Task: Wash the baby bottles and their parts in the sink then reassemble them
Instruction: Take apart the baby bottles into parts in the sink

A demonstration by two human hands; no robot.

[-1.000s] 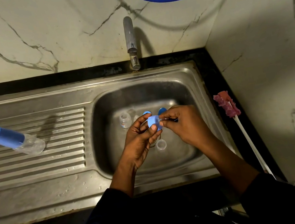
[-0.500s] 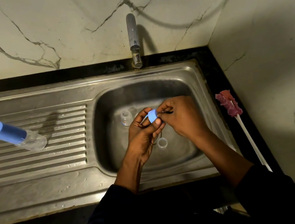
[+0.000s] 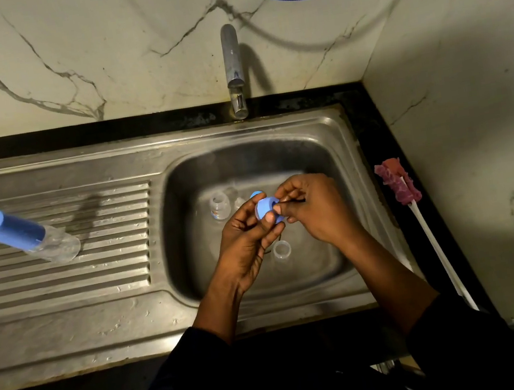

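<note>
1 capped bottle (image 3: 27,237) is lying aside on the draining board (image 3: 110,268), done, I judge. Over the sink (image 3: 337,150) my left hand (image 3: 244,246) is keeping a curled grip on the blue collar (image 3: 266,208), steadying it while my right hand (image 3: 319,211) is pinching a thin dark tool (image 3: 297,201) at its hole, probably cleaning inside.

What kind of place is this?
Probably a home kitchen: a stainless steel sink with a ribbed drainboard, a tap on a marble-look wall, and a bottle brush on the black counter.
</note>
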